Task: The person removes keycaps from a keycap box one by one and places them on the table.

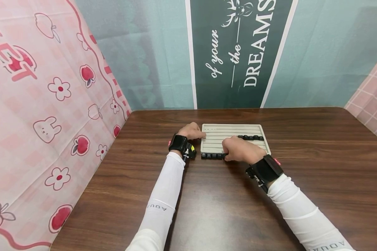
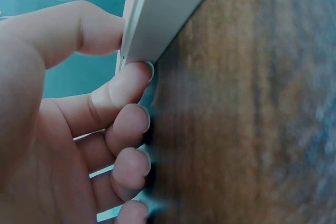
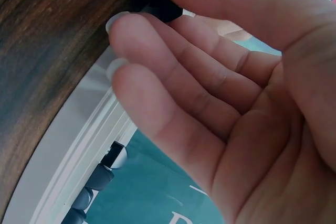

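A pale, ridged tray [image 1: 218, 141] lies on the table. My left hand [image 1: 191, 131] grips its left side; in the left wrist view, the thumb meets the upper edge of the tray [image 2: 163, 17] and the index fingertip its lower edge. At the tray's front edge, my right hand [image 1: 243, 150] is at the right end of a row of small black keycaps [image 1: 212, 156]. The right wrist view shows a black keycap [image 3: 163, 3] between thumb and fingertips, partly hidden. Several more black keycaps [image 1: 251, 137] sit in a groove towards the tray's right side.
Brown wood-grain table [image 1: 128, 195] surrounds the tray. A teal and dark green cloth with white lettering [image 1: 232, 69] hangs behind the far edge. On the left hangs a pink patterned cloth [image 1: 59, 139], with pink checked cloth [image 1: 374, 101] at the right.
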The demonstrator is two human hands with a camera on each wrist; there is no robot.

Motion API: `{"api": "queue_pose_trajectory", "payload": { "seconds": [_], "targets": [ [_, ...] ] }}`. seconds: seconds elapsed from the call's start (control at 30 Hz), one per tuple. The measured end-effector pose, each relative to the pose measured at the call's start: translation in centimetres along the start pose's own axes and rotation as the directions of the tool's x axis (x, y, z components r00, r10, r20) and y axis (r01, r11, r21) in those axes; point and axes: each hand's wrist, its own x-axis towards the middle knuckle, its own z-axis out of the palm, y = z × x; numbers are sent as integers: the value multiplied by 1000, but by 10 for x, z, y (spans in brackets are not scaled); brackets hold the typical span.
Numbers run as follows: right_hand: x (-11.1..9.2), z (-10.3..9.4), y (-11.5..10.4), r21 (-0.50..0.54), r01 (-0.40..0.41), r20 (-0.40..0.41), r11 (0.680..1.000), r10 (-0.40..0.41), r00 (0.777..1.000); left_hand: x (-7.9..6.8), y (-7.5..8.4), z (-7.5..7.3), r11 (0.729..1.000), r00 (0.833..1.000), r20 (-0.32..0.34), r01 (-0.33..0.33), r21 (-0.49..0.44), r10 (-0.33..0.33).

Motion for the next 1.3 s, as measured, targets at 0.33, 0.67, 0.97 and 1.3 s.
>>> {"api": "queue_pose_trajectory", "payload": {
  "seconds": [0.33,0.67,0.97,1.3],
  "targets": [
    [-1,0,1,-8,6,-4,1000,-6,1000,0,0,0,1000,1000,0,4,0,-4],
    [-3,-3,4,-11,6,-7,1000,-6,1000,1,-1,1,1000,1000,4,-1,-4,1],
    [-6,-11,13,11,22,-29,1000,-22,999,0,-1,0,1000,1000,1,-8,0,8],
    [-12,-18,47,23,-55,-228,998,58,972,0,1,0,1000,1000,1,6,-4,-6]
  ]
}}
